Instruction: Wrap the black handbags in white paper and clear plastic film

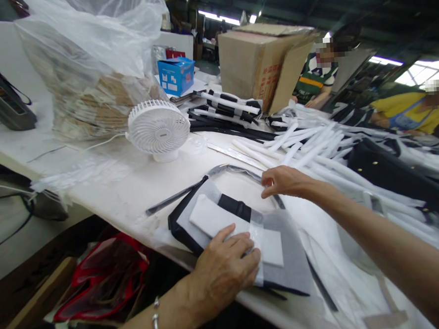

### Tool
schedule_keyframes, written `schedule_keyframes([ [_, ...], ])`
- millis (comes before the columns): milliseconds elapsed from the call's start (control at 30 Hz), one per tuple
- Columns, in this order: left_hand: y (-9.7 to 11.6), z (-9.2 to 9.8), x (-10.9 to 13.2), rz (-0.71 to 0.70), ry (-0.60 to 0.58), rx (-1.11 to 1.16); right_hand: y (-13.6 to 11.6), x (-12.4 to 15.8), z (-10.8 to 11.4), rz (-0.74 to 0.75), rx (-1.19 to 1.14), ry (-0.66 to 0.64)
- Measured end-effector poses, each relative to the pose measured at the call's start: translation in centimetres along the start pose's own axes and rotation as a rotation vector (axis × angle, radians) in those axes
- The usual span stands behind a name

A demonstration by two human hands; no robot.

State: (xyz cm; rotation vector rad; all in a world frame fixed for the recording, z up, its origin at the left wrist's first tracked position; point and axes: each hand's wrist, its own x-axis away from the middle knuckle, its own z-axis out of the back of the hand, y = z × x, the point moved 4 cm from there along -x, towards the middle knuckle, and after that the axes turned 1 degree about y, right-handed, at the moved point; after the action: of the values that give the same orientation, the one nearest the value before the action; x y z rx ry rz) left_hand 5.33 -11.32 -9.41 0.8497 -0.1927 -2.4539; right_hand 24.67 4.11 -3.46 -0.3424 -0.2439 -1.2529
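Note:
My left hand (222, 268) lies flat, fingers spread, on a white wrapped strip (211, 217) that rests on a grey sheet (296, 264) over a black flat piece (178, 226) at the table's near edge. My right hand (283, 181) reaches in from the right and pinches the edge of a clear plastic film (242, 175) just beyond that stack. A black strap (235, 206) crosses the stack between the two hands.
A small white fan (158, 127) stands behind the stack. A large clear bag (98, 67) of goods sits back left, a cardboard box (261, 62) at the back. Several white wrapped straps (315, 148) pile up on the right. Two people sit across the table.

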Motion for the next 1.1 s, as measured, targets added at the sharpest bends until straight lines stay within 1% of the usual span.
schedule_keyframes([
  [67,0.0,-0.1,0.1,-0.005,-0.003,-0.003,-0.8,0.9,-0.7,0.047,-0.235,-0.069],
  [100,-0.1,-0.2,0.1,-0.007,-0.006,-0.006,-1.3,1.2,-1.4,0.075,-0.303,-0.121],
  [167,-0.1,-0.3,0.2,-0.007,-0.012,-0.013,-1.8,1.7,-2.7,0.075,-0.305,-0.193],
  [200,-0.1,-0.4,0.2,-0.007,-0.015,-0.015,-1.8,1.7,-3.2,0.049,-0.266,-0.187],
  [267,-0.1,-0.4,0.2,-0.012,-0.016,-0.018,-1.3,1.7,-3.4,-0.017,-0.217,-0.103],
  [333,0.0,-0.3,0.1,-0.014,-0.012,-0.019,-0.9,1.6,-3.4,-0.030,-0.273,-0.035],
  [367,0.0,-0.2,0.1,-0.014,-0.008,-0.021,-0.8,1.6,-3.5,-0.018,-0.315,-0.030],
  [433,0.1,0.1,0.0,-0.014,-0.011,-0.030,-0.8,1.4,-4.0,-0.005,-0.371,-0.080],
  [467,0.2,0.2,0.0,-0.017,-0.023,-0.035,-0.8,1.3,-4.3,-0.012,-0.365,-0.100],
  [500,0.2,0.3,-0.1,-0.021,-0.038,-0.040,-0.8,1.3,-4.5,-0.029,-0.331,-0.089],
  [533,0.3,0.4,-0.1,-0.026,-0.052,-0.043,-0.8,1.4,-4.5,-0.050,-0.279,-0.050],
  [600,0.3,0.5,-0.1,-0.033,-0.073,-0.046,-1.4,2.2,-4.1,-0.063,-0.182,0.087],
  [667,0.2,0.4,-0.1,-0.028,-0.088,-0.046,-3.1,4.4,-3.7,-0.019,-0.144,0.265],
  [733,0.1,0.2,0.0,-0.008,-0.100,-0.035,-5.7,7.5,-4.0,0.078,-0.155,0.465],
  [800,0.0,0.1,0.0,0.006,-0.101,-0.008,-8.6,11.0,-5.4,0.204,-0.083,0.695],
  [867,-0.1,0.1,-0.1,0.026,-0.094,0.023,-10.9,13.7,-7.8,0.312,0.045,0.838],
  [933,-0.1,0.3,-0.3,0.051,-0.089,0.053,-12.2,15.0,-10.1,0.362,0.149,0.921],
  [1000,-0.1,0.8,-0.4,0.071,-0.068,0.088,-12.5,15.3,-11.9,0.362,0.234,0.968],
  [1100,-0.3,2.1,-0.4,0.049,-0.047,0.125,-12.1,14.9,-12.8,0.341,0.356,1.003],
])
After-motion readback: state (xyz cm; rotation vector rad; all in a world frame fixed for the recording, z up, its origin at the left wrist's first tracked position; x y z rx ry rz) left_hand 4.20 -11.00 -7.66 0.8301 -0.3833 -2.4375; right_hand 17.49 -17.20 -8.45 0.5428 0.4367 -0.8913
